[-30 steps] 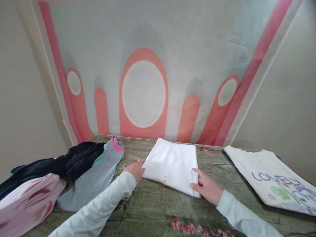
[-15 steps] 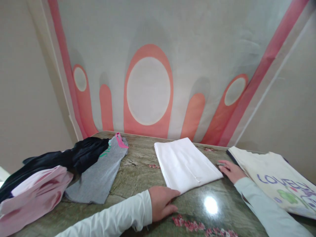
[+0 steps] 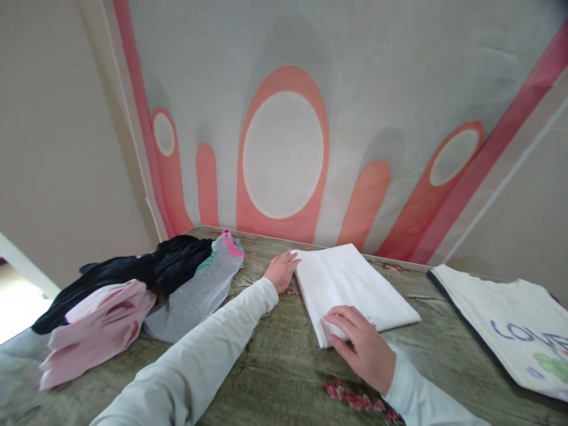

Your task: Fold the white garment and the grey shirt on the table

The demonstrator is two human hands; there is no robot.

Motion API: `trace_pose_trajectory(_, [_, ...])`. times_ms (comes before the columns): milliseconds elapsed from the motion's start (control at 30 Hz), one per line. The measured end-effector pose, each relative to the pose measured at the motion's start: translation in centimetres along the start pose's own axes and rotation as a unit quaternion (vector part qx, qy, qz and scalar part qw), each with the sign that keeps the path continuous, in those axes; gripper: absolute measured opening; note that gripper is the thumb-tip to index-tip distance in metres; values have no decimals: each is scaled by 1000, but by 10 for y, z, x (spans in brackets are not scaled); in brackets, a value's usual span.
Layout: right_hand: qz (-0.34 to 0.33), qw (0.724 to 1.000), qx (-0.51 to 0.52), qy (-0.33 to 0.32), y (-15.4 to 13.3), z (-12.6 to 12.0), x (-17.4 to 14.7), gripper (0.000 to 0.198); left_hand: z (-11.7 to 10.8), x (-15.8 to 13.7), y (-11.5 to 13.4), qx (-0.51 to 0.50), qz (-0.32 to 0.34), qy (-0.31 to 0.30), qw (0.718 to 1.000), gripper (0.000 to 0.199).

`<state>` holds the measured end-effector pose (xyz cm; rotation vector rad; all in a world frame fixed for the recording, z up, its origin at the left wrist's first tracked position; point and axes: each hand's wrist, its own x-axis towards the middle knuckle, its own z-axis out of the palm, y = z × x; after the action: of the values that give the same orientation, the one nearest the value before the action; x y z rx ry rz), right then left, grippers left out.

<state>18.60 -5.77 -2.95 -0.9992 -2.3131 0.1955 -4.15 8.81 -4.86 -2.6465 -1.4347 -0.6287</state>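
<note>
A white folded garment (image 3: 355, 278), with a small shiny ornament on its front part, lies flat on the table. My left hand (image 3: 281, 272) is at its far left corner; the fingers close on the edge there, with the thumb mostly hidden. Over the near left corner is my right hand (image 3: 361, 349), its thumb spread from the fingers and the fingertips resting on the cloth. Part of the near edge is hidden behind this hand.
On the left lie a pink garment (image 3: 100, 337), a black garment (image 3: 173, 263) and a grey shirt (image 3: 199, 302) with pink trim. A cream shirt with lettering (image 3: 501, 319) lies at the right. The patterned wall (image 3: 284, 154) rises behind the table (image 3: 284, 367).
My left hand has moved from the near corner to the far left corner of the white garment. My right hand has come from its right side to the near left corner. The view has shifted.
</note>
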Motion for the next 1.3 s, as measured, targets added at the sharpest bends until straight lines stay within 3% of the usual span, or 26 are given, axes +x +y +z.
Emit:
trace_pose_trajectory(100, [-12, 1000, 11, -15, -14, 10, 1, 29, 6, 3, -7, 5, -13, -3, 1000, 37])
trace_pose_trajectory(333, [-3, 999, -11, -46, -11, 16, -2, 27, 11, 0, -17, 0, -35, -28, 999, 38])
trace_pose_trajectory(567, [-24, 999, -36, -30, -16, 15, -4, 20, 1, 2, -17, -4, -107, 58, 993, 44])
trace_pose_trajectory(667, [-28, 998, -40, -27, -19, 13, -4, 20, -3, 1, -8, -2, -54, 44, 998, 42])
trace_pose_trajectory(767, [-26, 998, -43, -34, -20, 11, -3, 20, 1, 0, 3, 1, 28, -19, 999, 45])
trace_pose_trajectory(900, [-33, 998, -45, -37, -16, 14, -4, 23, 11, -2, 6, 19, 21, -84, 996, 53])
trace_pose_trajectory(1100, [-31, 998, -45, -40, -17, 11, -6, 26, 13, -1, 0, 38, -32, -63, 997, 46])
trace_pose_trajectory(1300, [-22, 998, -58, -15, -16, 5, -5, 38, 5, -5, 17, 3, 66, -48, 997, 42])
